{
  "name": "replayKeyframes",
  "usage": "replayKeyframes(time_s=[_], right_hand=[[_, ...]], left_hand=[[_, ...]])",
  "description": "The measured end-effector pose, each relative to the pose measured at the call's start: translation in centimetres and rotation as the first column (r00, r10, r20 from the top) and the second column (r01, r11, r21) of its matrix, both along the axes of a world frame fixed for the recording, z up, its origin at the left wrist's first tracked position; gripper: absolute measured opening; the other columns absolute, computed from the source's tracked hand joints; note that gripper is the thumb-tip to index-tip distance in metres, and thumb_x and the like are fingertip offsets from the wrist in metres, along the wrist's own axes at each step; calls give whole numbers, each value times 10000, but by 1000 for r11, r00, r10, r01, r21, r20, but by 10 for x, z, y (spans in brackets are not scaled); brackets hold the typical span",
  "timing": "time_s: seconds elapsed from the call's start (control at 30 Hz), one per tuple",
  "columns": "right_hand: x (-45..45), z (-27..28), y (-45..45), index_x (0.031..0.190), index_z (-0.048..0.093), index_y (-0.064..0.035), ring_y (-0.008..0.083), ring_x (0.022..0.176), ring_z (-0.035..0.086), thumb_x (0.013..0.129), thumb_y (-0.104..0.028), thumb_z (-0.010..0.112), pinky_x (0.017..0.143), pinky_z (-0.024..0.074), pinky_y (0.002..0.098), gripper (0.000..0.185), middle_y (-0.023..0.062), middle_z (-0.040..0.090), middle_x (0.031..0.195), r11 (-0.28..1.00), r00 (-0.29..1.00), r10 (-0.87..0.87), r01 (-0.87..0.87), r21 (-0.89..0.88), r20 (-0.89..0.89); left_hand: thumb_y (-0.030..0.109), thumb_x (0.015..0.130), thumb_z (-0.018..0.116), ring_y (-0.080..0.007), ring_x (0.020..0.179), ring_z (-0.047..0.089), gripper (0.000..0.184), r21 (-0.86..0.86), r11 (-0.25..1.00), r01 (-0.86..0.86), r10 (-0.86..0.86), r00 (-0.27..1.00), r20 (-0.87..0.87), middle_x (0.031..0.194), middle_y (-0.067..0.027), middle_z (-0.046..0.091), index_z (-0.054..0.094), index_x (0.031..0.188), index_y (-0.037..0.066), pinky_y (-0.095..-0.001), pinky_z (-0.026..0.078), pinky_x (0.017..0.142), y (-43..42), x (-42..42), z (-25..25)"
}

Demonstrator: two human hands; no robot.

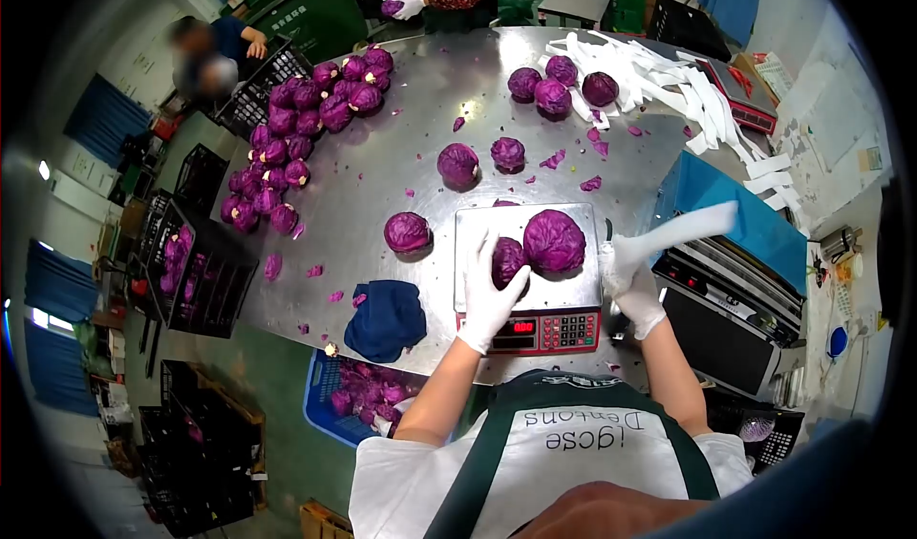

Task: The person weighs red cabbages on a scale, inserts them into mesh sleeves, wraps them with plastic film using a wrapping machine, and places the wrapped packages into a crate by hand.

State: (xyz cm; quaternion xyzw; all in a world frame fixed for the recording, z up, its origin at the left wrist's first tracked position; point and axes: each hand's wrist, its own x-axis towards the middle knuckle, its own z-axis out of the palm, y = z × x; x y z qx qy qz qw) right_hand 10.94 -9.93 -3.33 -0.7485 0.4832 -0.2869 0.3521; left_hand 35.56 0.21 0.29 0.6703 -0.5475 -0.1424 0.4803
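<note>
Two red cabbages are on the metal pan of a red digital scale (571,332) in front of me: a larger one (555,241) and a smaller one (507,263) beside it. My left hand (490,295), in a white glove, is round the left side of the smaller cabbage, thumb in front and fingers behind. My right hand (630,286), also gloved, is just right of the scale. It grips one end of a white foam sleeve (693,226), which sticks out to the upper right. Red digits glow on the scale's display.
Loose cabbages (408,232) and a large heap (306,109) lie on the steel table (382,186). A dark blue cloth (386,320) is left of the scale. White foam sleeves (659,81) pile up at the far right, behind a blue-topped machine (731,214). Co-workers stand across the table.
</note>
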Motion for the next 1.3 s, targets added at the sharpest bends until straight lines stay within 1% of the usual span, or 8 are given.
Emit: replayKeyframes(time_s=[0.17,0.4,0.6,0.63,0.8,0.87,0.97,1.3], right_hand=[[12,0,25,1050,584,-8,174,960,578,862,-120,629,830,467,296,224,70,605,1029,818,778,557,-574,-31,290],[-22,-5,58,971,641,26,157,844,619,900,-73,565,778,491,279,143,73,665,910,930,806,170,-322,177,567],[-39,68,62,996,635,9,238,925,661,948,-196,537,833,538,358,232,133,674,910,264,272,-662,-788,556,699],[-52,58,59,1065,606,18,239,974,647,953,-204,527,859,529,368,261,144,665,980,643,608,69,-633,431,791],[-64,12,72,1314,424,63,186,1100,583,978,-229,499,957,466,294,452,145,562,1270,6,417,-717,-797,604,558],[-91,-92,59,1247,540,53,143,1086,547,951,-166,550,949,444,293,368,122,614,1176,506,945,94,-317,802,314],[-71,-29,75,1281,525,21,158,1067,584,982,-249,511,945,467,301,404,105,609,1198,155,784,-108,-594,789,611],[-50,22,15,1179,562,79,219,1048,606,918,-151,575,959,452,353,348,157,627,1136,406,712,-125,-599,691,691]], left_hand=[[46,813,647,-221,1315,397,668,-106,912,397,-339,580,-741,1398,-129,435,368,1419,15,-351,303,1096,20,-73,18],[-27,814,653,-194,1097,589,549,-161,806,570,-118,-112,-987,1235,-129,564,429,1314,-61,-307,491,945,29,-96,-14],[74,908,612,-72,704,580,222,-92,565,820,-27,-93,-995,930,-71,658,598,1095,-43,-179,450,597,43,-95,-24],[91,913,609,-63,689,552,212,-150,606,781,-71,-135,-988,918,-59,652,603,1081,-38,-172,425,586,43,-96,-31],[152,983,484,-212,1035,626,229,-408,838,362,-259,-394,-882,1098,-107,648,579,1147,23,-362,474,951,31,-85,-12],[218,1000,442,-225,1041,622,282,-430,849,307,-144,-648,-748,1136,-114,635,547,1208,59,-381,480,940,32,-72,-17],[243,989,462,-227,1083,601,334,-274,932,236,-33,-700,-714,1149,-127,625,520,1265,64,-378,491,930,39,-69,-18],[46,860,620,-95,803,602,253,211,808,550,-38,406,-913,956,-49,664,639,1103,-21,-228,487,703,59,-81,-74]])
